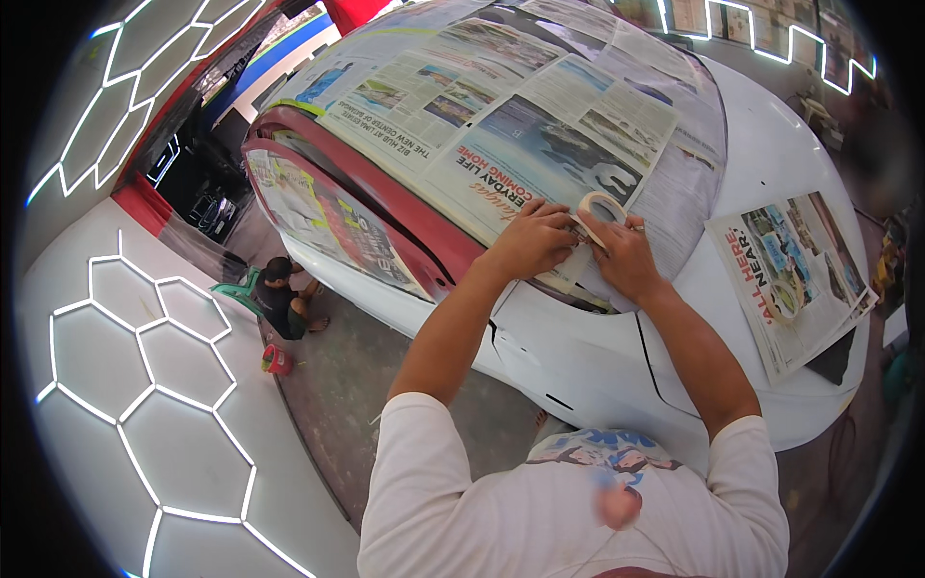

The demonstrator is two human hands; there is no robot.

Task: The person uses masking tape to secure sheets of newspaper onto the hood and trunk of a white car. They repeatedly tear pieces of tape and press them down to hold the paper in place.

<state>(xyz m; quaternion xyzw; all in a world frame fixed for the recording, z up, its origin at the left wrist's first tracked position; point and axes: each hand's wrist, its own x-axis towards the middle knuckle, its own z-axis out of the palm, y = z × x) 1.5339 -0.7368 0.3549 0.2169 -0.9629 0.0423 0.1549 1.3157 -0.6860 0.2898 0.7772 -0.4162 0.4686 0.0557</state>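
Observation:
My right hand (628, 258) is closed on a roll of masking tape (603, 204), which stands tilted over the newspaper-covered glass of a car. Close beside it, my left hand (535, 239) has its fingers curled together near the roll. What those fingers pinch is hidden. Both hands are at the lower corner of the glass, beside the dark red pillar (405, 217). Printed newspaper sheets (554, 154) cover the glass and the roof. The white body panel (617, 352) lies just under my forearms.
A stack of newspaper (819, 260) rests on the white panel at right, with another tape roll (787, 295) on it. Newspaper also covers the side window (332, 217). At left, a person (282, 297) crouches by the car near a red bucket (277, 360). Hexagonal lights line the wall.

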